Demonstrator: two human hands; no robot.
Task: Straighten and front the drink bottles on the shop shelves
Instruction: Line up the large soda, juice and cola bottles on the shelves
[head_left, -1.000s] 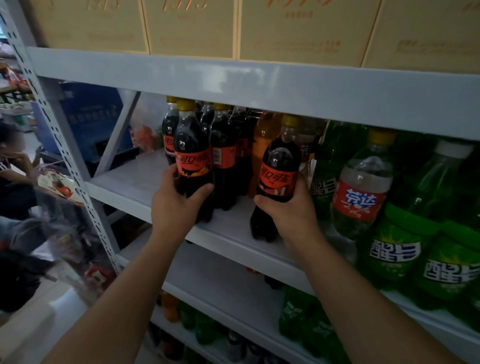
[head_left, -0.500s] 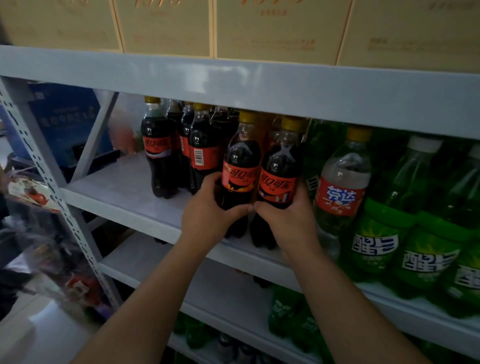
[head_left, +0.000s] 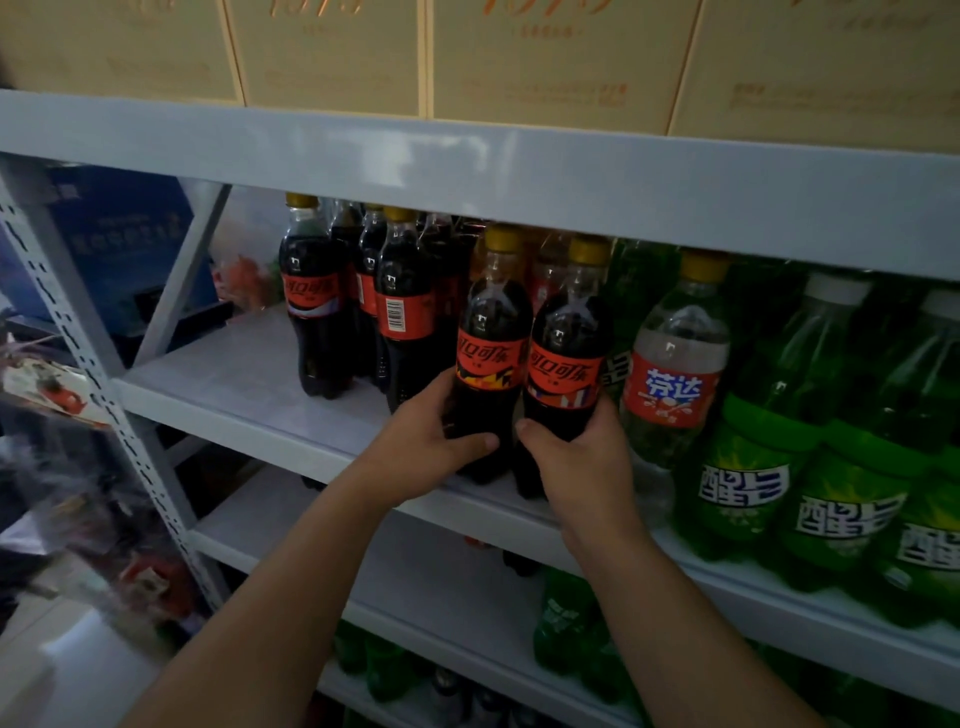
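Note:
Two dark cola bottles with red labels and yellow caps stand side by side at the front edge of the grey middle shelf. My left hand grips the left cola bottle low on its body. My right hand grips the right cola bottle the same way. Both labels face forward. Further back and left stand more cola bottles, one showing its barcode.
A clear bottle with a red label stands right of my right hand, then several green soda bottles. Tan cartons fill the top shelf. Lower shelves hold green bottles. A perforated upright bounds the left side.
My left hand carried its cola bottle rightward along the shelf until it stood beside the one in my right hand. The view has shifted right and closer.

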